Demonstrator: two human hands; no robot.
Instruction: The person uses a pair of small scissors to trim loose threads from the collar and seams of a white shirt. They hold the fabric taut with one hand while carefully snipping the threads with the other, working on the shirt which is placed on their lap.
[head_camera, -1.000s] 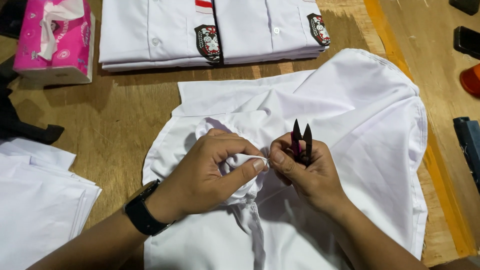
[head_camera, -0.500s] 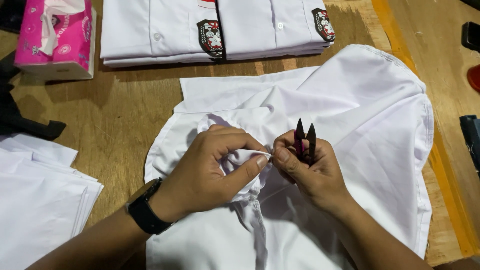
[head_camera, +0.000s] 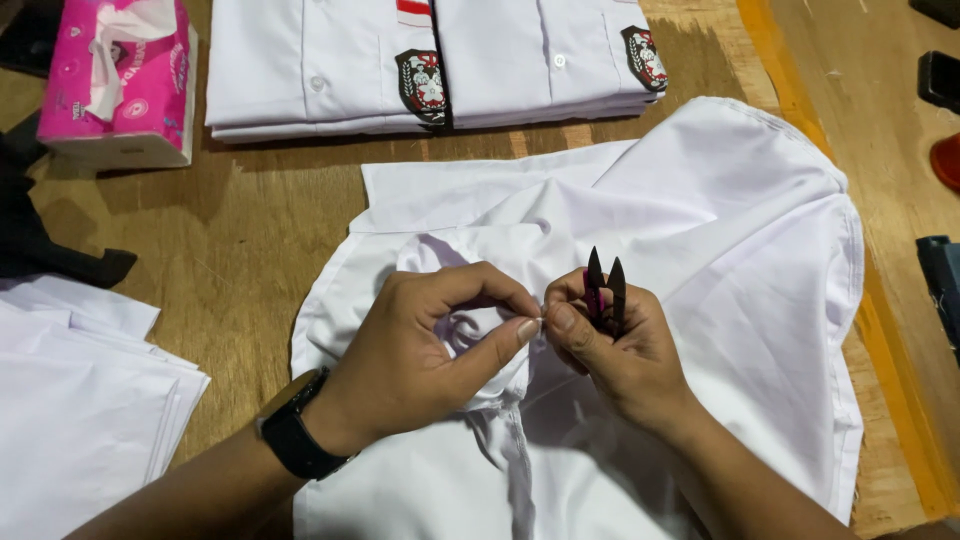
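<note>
— At the near middle of the worktop (head_camera: 250, 250), what is lying under the hands?

— A white shirt (head_camera: 740, 260) is spreading out there, loose and rumpled. The left hand (head_camera: 420, 360) is pinching a small bunch of its cloth between thumb and forefinger, right against the right hand (head_camera: 610, 350). That one is curling shut around a pair of small black thread snips (head_camera: 605, 290), blades pointing to the far side, while its fingertips are nipping something at the same spot, possibly a stray thread; it is too fine to tell.

— How is the cloth behaving?

— It is looking light, soft and limp, so it is folding wherever it is gathered. Pinching a small tuck close to the work point seems the surest hold.

— Anything crowding them?

— Not closely. Folded white shirts with badges (head_camera: 430, 70) are lying along the far edge, a pink tissue box (head_camera: 120, 90) is sitting far left, and a stack of white cloth (head_camera: 80, 410) is resting near left, all well apart from the hands.
</note>
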